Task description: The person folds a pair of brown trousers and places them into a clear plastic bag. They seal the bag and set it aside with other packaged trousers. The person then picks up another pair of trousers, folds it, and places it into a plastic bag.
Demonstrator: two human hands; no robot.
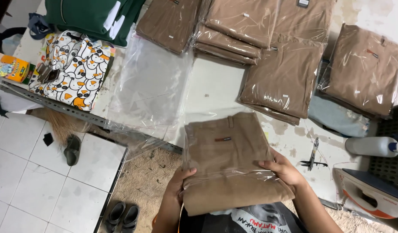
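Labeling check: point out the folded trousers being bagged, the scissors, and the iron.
folded trousers [227, 142]: head view, on the upper cloth near the waistband.
scissors [313, 156]: head view, on the middle near the pivot.
iron [371, 196]: head view, on the white and orange body.

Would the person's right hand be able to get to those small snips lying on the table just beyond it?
Probably yes. The snips lie on bare table just past the right hand, with nothing between them, though that hand is gripping the bagged brown trousers.
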